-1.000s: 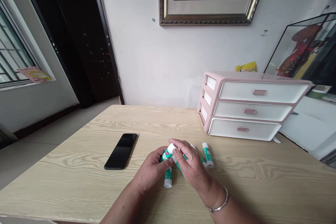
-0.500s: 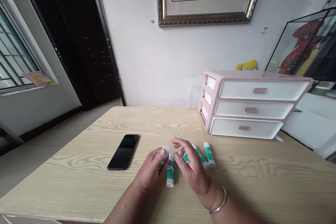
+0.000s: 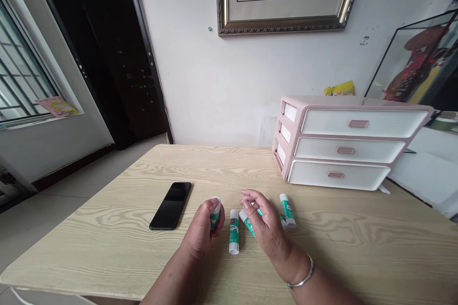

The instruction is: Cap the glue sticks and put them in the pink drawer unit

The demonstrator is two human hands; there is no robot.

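Note:
My left hand [image 3: 203, 224] is wrapped round a green-and-white glue stick [image 3: 215, 215], its thumb up by the white end. Just to the right, another glue stick [image 3: 234, 234] lies on the table, apart from both hands. Over the neighbouring sticks hovers my right hand [image 3: 264, 224], fingers loosely bent and apart, with no grip visible. It partly covers a tilted glue stick [image 3: 246, 221] and another whose white end [image 3: 284, 222] shows on its far side. Farther right lies a fully visible glue stick [image 3: 287, 210].
A black phone [image 3: 171, 206] lies on the wooden table [image 3: 107, 243], left of my hands. At the back right stands a pink drawer unit [image 3: 345, 150] with white fronts. The white wall [image 3: 214, 95] rises behind the table.
My left hand has drawn slightly left with its glue stick, away from the right hand. The tilted glue stick beside my right hand shows more of its white end. The view has shifted slightly.

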